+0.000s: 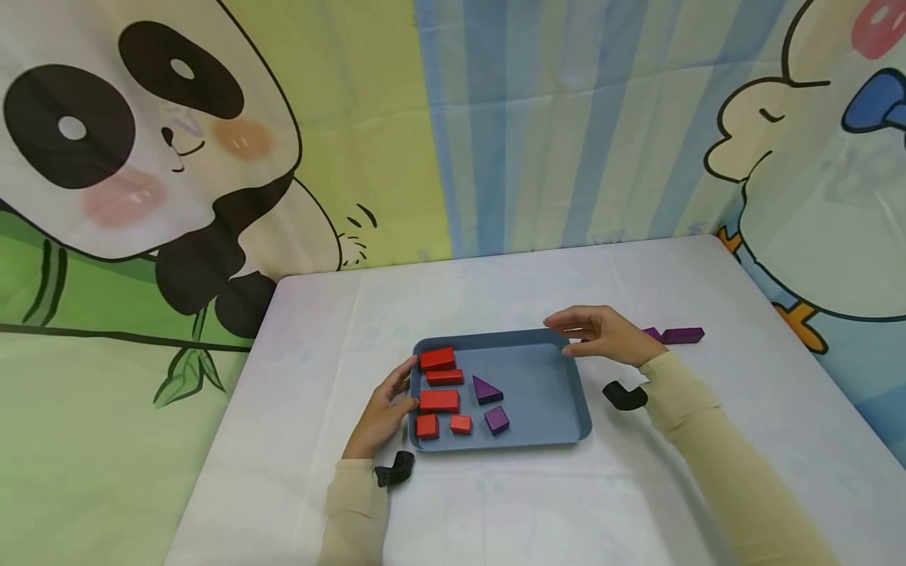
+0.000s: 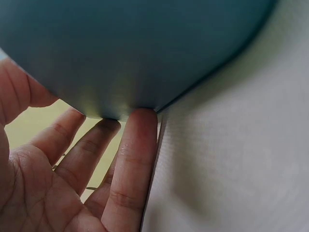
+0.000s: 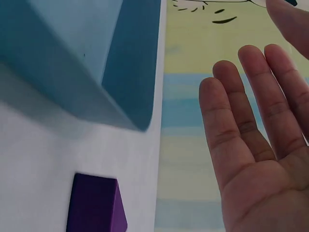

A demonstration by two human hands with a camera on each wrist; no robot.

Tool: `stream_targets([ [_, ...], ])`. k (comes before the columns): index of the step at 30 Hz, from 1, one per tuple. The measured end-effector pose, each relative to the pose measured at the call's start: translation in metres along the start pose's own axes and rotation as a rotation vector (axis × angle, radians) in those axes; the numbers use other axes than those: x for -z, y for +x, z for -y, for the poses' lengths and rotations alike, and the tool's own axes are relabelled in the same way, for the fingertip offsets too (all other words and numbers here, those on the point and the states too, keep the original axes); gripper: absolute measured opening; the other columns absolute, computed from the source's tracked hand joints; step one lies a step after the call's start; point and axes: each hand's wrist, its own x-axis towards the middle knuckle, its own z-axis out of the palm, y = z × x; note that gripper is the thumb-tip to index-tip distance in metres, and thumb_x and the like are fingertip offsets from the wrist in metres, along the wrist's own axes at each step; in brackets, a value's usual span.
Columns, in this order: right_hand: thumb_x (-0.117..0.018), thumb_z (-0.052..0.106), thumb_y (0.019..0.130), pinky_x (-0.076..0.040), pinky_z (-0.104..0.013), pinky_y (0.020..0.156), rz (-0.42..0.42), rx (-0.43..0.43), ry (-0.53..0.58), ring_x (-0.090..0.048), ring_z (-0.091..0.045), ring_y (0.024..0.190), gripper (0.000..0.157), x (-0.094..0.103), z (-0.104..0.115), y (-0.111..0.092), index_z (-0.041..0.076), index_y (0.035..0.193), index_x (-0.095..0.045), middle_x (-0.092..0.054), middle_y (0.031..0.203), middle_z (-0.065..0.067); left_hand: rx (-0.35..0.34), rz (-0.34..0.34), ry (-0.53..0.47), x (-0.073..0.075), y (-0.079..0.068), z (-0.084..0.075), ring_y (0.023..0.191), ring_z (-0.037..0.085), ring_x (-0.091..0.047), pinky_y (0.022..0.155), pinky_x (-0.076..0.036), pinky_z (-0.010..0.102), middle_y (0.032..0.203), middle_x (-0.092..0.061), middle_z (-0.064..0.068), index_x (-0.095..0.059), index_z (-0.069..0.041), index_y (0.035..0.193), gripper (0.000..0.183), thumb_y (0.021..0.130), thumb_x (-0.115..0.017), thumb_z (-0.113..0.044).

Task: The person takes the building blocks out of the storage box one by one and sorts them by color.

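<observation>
A blue-grey tray lies on the table. Along its left side sit several red blocks of different sizes. Beside them are a purple triangular block and a purple cube-like block. My left hand is at the tray's left edge, its fingertips touching the outer wall. Over the back right corner hovers my right hand, fingers fairly straight and palm empty. Near it on the table, a purple block shows in the right wrist view. The right hand partly covers purple pieces in the head view.
To the right of my right hand lies a long purple block, with another purple piece beside it. The white table ends at a cartoon-printed cloth behind. Black wrist mounts stick out near both hands.
</observation>
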Motion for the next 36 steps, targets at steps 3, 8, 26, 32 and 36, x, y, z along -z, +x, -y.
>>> stream_targets([
  [3,-0.077,-0.007,0.094,-0.048,-0.039,0.113,0.047,0.0,0.021,-0.061,-0.032,0.139,0.053,-0.007,-0.001,0.007,-0.015,0.143,-0.059,-0.057,0.148,-0.036,-0.009,0.001,0.0,0.0,0.0,0.0,0.146,0.041,-0.051,0.114,-0.043,0.051,0.17,-0.043,0.014,-0.044,-0.011,0.166,0.077,0.093,-0.061,0.007],
  [8,-0.077,-0.009,0.093,-0.043,-0.049,0.117,0.142,-0.016,0.081,-0.048,-0.052,0.145,0.058,-0.022,-0.003,0.021,-0.016,0.145,-0.055,-0.051,0.152,-0.04,-0.022,-0.002,0.003,0.001,0.0,0.001,0.145,0.041,-0.052,0.113,-0.044,0.049,0.169,-0.044,0.014,-0.044,-0.009,0.166,0.077,0.093,-0.06,0.008],
  [26,-0.077,-0.01,0.091,-0.039,-0.058,0.119,0.393,-0.089,0.018,-0.049,-0.049,0.146,0.062,-0.066,-0.013,0.059,-0.01,0.15,-0.056,-0.054,0.156,-0.029,-0.005,-0.011,0.013,-0.002,0.0,-0.003,0.144,0.041,-0.052,0.114,-0.043,0.055,0.17,-0.043,0.015,-0.045,-0.01,0.166,0.075,0.094,-0.06,0.007],
  [32,-0.079,-0.009,0.09,-0.041,-0.053,0.12,0.451,-0.122,-0.015,-0.05,-0.044,0.147,0.067,-0.078,-0.015,0.07,-0.007,0.152,-0.055,-0.053,0.159,-0.025,-0.007,-0.01,0.006,-0.001,0.001,-0.002,0.145,0.041,-0.052,0.115,-0.042,0.056,0.17,-0.043,0.014,-0.045,-0.009,0.166,0.076,0.094,-0.06,0.008],
  [36,-0.079,-0.011,0.089,-0.042,-0.049,0.12,0.478,-0.135,-0.035,-0.05,-0.042,0.148,0.069,-0.086,-0.015,0.075,-0.005,0.153,-0.055,-0.051,0.161,-0.023,-0.007,-0.01,0.006,-0.001,0.0,-0.002,0.144,0.04,-0.052,0.115,-0.042,0.055,0.169,-0.044,0.014,-0.044,-0.009,0.166,0.075,0.094,-0.06,0.007],
])
